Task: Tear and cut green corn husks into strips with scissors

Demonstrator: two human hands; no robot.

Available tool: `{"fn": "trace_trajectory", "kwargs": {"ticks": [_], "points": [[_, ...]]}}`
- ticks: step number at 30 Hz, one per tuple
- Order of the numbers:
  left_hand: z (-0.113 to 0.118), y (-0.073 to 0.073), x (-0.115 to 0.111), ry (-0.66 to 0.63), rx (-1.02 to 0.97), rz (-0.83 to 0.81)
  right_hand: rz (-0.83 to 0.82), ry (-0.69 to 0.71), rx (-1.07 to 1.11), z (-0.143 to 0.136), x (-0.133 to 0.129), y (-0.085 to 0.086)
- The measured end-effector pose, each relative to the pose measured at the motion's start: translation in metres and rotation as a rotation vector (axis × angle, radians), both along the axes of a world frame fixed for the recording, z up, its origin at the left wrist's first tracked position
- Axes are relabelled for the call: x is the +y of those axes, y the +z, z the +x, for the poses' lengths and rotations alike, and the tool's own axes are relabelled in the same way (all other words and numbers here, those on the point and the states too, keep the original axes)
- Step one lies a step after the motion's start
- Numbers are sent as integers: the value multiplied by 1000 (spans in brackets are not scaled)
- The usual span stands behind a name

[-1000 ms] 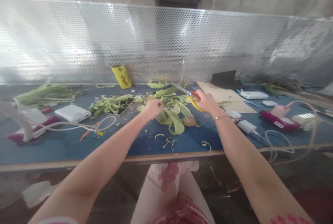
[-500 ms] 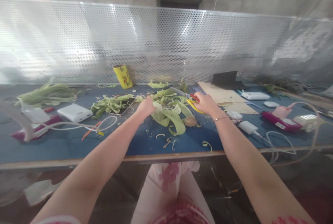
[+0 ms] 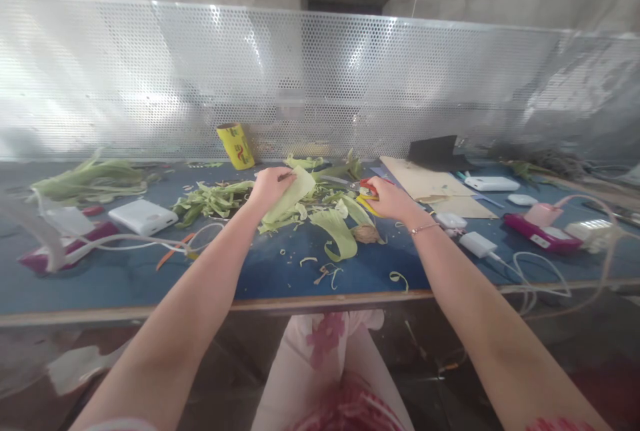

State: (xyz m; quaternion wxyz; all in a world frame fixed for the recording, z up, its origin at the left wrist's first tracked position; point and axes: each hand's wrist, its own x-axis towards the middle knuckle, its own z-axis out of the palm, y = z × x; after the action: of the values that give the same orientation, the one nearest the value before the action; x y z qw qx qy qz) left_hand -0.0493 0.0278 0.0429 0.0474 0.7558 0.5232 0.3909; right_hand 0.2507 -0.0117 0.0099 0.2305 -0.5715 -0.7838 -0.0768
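Note:
My left hand (image 3: 271,189) grips a pale green corn husk leaf (image 3: 296,196), which hangs down to the right of its fingers. My right hand (image 3: 387,198) is wrapped round the red and yellow handles of a pair of scissors (image 3: 353,185). Their blades point left, toward the held leaf; whether they touch it I cannot tell. Below and between the hands lies a curled husk strip (image 3: 336,234), with a brownish dry clump (image 3: 367,234) beside it. Left of my left hand is a pile of cut green husk pieces (image 3: 213,200).
A yellow cardboard tube (image 3: 237,147) stands near the perforated metal screen (image 3: 320,84). Whole husks (image 3: 95,179) lie far left. White power banks (image 3: 143,216), cables and magenta boxes (image 3: 543,233) sit on both sides. Beige cardboard (image 3: 425,177) lies at the back right of the blue table (image 3: 280,281).
My left hand has moved left and back, lifting a husk leaf beside the scissor blades. My right hand, still holding the scissors, has shifted only slightly.

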Motion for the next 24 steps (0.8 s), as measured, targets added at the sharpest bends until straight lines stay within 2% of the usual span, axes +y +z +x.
{"fn": "trace_trajectory", "kwargs": {"ticks": [7, 14, 19, 22, 24], "points": [[-2, -8, 11, -125, 221, -49, -51, -33, -62, -7, -9, 7], [0, -7, 7, -77, 111, -136, -114, -16, -69, -5, -10, 6], [12, -7, -5, -93, 17, -204, -123, -16, 197, -19, -6, 2], [25, -8, -14, -134, -7, -162, -107, -62, 396, -35, -5, 2], [34, -10, -21, -154, -17, -156, -97, -26, 528, -45, -5, 1]]}}
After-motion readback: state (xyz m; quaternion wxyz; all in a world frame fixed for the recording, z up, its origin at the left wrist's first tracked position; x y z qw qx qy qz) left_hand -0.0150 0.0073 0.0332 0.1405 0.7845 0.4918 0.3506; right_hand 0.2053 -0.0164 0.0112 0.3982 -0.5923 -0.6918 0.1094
